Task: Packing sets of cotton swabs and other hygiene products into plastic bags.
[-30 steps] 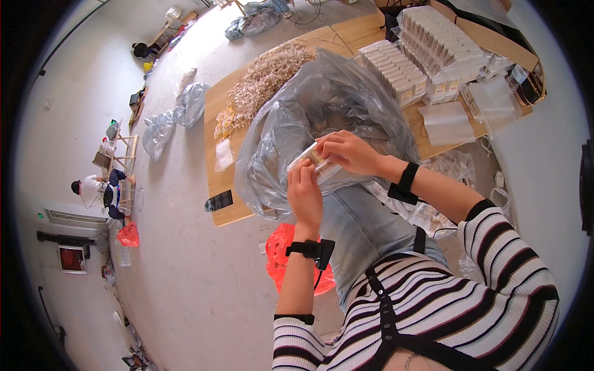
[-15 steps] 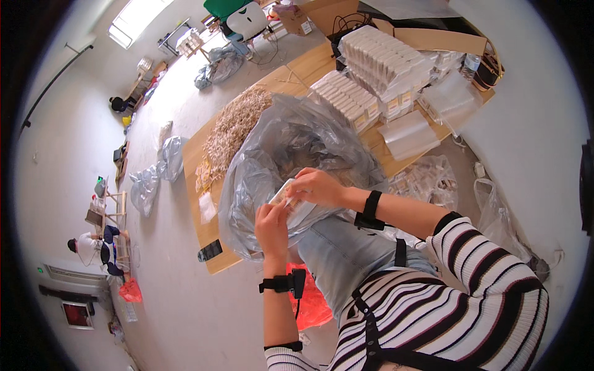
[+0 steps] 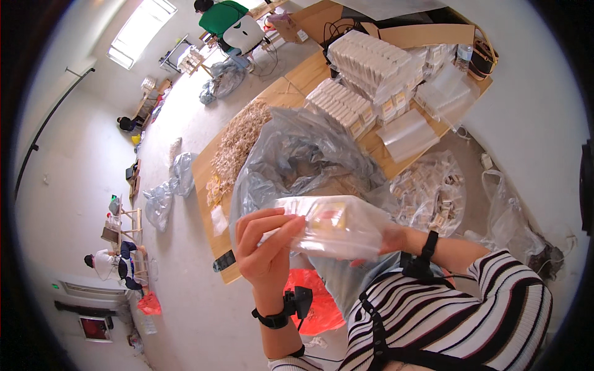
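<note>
A clear plastic bag is held up between my hands, close in front of me. Inside it is a small pack with a yellow and red label, blurred by shine. My left hand grips the bag's left end, fingers bent over its near face. At the other end is my right hand, partly hidden behind the plastic, with its fingers closed on the bag. Just beyond, a large grey plastic bag lies open on the wooden table.
Loose beige sticks are heaped left of the grey bag. Stacked white packs and flat clear bags lie at the right. A clear sack of small packs sits beside the table. A dark phone rests at the near corner.
My hands, earlier close together over a small white pack, have moved apart. The clear bag with the pack is now raised and stretched between them; my right hand has shifted right.
</note>
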### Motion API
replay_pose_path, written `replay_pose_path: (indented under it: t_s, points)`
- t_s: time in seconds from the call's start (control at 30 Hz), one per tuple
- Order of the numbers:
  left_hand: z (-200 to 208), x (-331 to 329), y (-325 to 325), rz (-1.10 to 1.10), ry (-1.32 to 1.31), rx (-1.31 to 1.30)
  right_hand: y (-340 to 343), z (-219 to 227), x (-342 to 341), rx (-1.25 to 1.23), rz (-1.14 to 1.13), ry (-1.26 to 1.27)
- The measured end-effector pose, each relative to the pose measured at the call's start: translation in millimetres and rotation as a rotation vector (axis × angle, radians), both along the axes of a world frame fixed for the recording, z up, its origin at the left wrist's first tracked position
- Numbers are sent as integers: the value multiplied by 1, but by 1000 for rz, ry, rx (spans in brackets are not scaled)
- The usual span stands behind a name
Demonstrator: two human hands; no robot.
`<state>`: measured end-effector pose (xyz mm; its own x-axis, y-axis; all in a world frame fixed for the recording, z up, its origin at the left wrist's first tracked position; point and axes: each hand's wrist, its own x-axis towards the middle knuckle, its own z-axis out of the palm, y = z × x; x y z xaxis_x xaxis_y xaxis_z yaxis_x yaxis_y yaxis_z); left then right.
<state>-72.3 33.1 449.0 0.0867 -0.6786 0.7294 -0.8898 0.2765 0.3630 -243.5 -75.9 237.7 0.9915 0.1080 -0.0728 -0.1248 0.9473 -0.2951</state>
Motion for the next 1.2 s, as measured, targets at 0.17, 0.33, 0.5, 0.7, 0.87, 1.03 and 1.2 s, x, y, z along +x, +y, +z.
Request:
replay_pose_path:
  t_s: [0.17, 0.33, 0.5, 0.7, 0.87, 1.03, 1.2]
  points:
    - [12, -6, -1, -55, -98, 122, -2, 13, -12, 367, -385, -128]
    - [0, 15, -7, -22, -39, 199, -8, 1, -40, 57, -475, 129]
    - [-6, 8, -13, 191, 158, 133, -12, 5, -24, 143, -561, 92]
    - [35, -29, 15, -68, 469, -66, -94, 18, 18, 55, -1050, -6]
    - [95, -83, 42, -1099, 761, 155, -196, 19, 75, -132, -1289, 133]
    - [91, -127, 32, -1372, 864, -35, -225, 6, 111, -322, -1552, 436]
    - [88, -131, 27, -1447, 892, -36, -224, -6, 109, -307, -1661, 599]
